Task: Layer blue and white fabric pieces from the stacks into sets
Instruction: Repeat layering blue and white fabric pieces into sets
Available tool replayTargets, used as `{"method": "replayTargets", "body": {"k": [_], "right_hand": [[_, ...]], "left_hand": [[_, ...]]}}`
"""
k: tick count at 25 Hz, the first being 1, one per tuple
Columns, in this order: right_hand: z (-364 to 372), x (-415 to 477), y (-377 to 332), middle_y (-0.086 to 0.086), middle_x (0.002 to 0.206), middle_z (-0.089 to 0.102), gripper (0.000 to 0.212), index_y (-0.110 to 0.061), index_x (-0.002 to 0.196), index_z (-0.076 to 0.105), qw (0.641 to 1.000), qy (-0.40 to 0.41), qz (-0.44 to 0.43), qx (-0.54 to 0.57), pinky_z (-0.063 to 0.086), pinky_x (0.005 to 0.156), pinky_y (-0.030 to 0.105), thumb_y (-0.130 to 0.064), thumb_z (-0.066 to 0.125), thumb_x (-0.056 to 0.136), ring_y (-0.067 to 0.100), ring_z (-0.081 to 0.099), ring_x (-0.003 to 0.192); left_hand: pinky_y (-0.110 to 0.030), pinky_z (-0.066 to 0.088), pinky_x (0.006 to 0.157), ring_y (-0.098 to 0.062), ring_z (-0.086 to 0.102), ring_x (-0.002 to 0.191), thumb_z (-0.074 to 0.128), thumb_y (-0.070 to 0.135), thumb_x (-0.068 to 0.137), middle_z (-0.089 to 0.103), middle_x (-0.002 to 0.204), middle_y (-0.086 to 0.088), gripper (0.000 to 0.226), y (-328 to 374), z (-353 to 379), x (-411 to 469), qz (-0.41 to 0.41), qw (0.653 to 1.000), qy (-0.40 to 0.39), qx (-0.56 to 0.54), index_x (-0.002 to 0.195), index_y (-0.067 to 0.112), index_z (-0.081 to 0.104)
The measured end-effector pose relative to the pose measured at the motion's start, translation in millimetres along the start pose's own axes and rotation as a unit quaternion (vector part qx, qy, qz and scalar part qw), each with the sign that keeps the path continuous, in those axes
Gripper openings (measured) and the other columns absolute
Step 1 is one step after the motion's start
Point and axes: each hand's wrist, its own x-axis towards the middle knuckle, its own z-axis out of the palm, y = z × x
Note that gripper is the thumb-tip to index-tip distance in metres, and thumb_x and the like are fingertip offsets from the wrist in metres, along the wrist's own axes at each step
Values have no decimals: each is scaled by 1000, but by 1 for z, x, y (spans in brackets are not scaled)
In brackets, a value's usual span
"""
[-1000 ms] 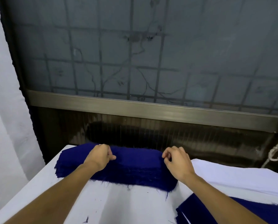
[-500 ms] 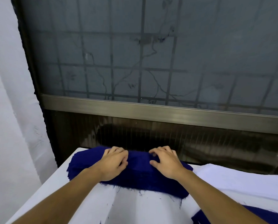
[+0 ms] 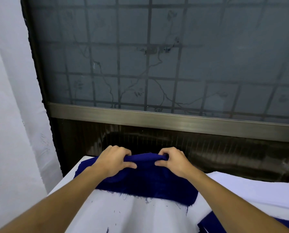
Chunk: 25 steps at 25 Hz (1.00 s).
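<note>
At the worktop's far end lies a blue stack, frayed edge nearest the camera. The far edge of its top layer is raised in a fold between the left hand and right hand, whose curled fingers and thumbs pinch it. White fabric lies beside the stack at right, another blue piece nearer, with a latticed window behind and a white curtain at left.

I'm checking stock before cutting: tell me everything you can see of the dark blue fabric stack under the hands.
The blue fabric stack is deep navy, woven-looking cloth lying flat across the far end of the white surface. Its near edge is frayed, with loose threads trailing. At its far edge the left hand and right hand pinch up a fold of the top layer.
</note>
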Motion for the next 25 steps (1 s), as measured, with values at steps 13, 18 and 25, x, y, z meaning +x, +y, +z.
{"method": "replayTargets", "body": {"k": [13,18,25], "right_hand": [[-111,-134,35,2,90,77,13,-14,95,67,975,94,68,191,54,63,20,-21,76,89,17,74,79],[-109,-198,55,11,101,77,15,-20,98,77,947,93,114,286,57,75,33,-32,71,91,27,74,92],[-96,-268,68,8,101,78,25,-19,100,78,906,161,181,347,58,85,44,-33,57,102,25,75,93]], "left_hand": [[-37,53,97,-13,63,106,62,31,99,68,106,12,8,-4,-46,-63,-112,949,135,-263,103,34,69],[-42,48,107,-25,60,122,55,30,104,67,125,-1,27,26,-27,-88,-148,927,167,-303,126,18,66],[-30,57,70,-15,68,87,52,34,104,71,96,1,22,75,6,-130,-177,921,199,-284,103,18,68]]}}
